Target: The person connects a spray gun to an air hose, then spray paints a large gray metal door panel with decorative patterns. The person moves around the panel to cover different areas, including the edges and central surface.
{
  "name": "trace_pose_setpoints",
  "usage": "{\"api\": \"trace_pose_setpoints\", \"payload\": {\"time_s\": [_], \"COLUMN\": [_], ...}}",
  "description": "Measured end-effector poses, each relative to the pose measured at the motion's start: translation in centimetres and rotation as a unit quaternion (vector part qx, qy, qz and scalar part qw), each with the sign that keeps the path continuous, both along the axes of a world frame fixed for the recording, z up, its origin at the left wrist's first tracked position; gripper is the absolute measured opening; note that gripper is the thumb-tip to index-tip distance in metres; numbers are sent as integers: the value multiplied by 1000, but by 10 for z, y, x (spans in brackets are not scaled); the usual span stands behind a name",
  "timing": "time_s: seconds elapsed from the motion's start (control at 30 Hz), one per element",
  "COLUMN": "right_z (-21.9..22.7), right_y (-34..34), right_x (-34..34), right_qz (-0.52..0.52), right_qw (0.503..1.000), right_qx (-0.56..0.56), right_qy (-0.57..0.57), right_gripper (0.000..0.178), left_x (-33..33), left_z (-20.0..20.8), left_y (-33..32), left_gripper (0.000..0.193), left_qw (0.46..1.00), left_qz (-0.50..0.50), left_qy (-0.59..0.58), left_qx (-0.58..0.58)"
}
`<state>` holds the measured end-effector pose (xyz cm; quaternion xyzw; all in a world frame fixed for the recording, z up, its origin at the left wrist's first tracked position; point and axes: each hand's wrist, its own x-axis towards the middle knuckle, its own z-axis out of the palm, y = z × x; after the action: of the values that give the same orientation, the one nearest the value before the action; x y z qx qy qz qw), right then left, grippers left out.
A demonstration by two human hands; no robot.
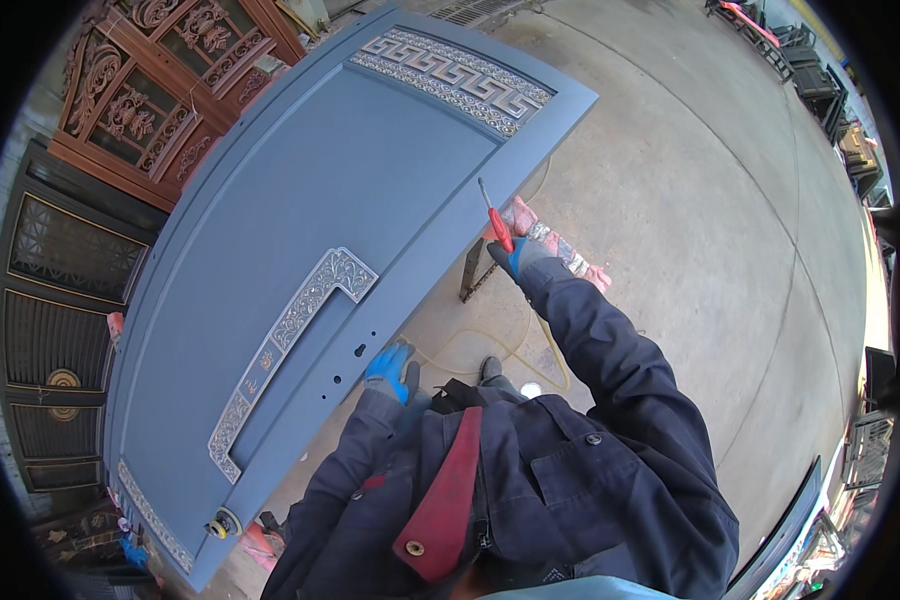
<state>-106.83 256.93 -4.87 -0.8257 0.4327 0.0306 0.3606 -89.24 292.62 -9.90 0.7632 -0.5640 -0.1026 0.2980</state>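
Note:
A large blue-grey metal door [300, 200] lies flat in front of me, with an ornate silver handle plate [295, 335] and a patterned silver band at its far end. My left hand [388, 370], in a blue glove, rests on the door's near edge beside several small drilled holes [358, 352]. My right hand [515, 255], also gloved in blue, is raised past the door's edge and grips a red-handled screwdriver [494, 222], tip pointing up over the door.
Reddish-brown carved doors [160, 80] and dark ornate doors [60, 330] stand at the left. A yellow hose [500, 345] and a metal stand [470, 272] lie on the concrete floor [710, 200] under the door's edge. Dark metal frames [810, 70] line the far right.

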Motion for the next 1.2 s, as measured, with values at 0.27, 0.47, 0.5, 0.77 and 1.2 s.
{"api": "trace_pose_setpoints", "payload": {"time_s": [0.27,0.47,0.5,0.77,1.2], "right_z": [7,-1,-2,3,-10], "right_y": [-131,-183,-186,-186,-258], "right_x": [7,18,20,22,176], "right_qz": [-62,-75,-100,-91,46], "right_qw": [996,988,984,987,995], "right_qx": [-4,-44,-45,-55,-22], "right_qy": [60,131,143,121,87], "right_gripper": [56,60,60,58,63], "left_x": [19,61,65,110,79], "left_z": [-3,-40,-42,-49,-53], "left_y": [-31,-67,-73,-115,-154], "left_gripper": [35,35,36,45,56], "left_qw": [997,999,1000,997,994], "left_qz": [23,23,13,37,52], "left_qy": [52,24,19,58,74], "left_qx": [46,42,-10,36,60]}}
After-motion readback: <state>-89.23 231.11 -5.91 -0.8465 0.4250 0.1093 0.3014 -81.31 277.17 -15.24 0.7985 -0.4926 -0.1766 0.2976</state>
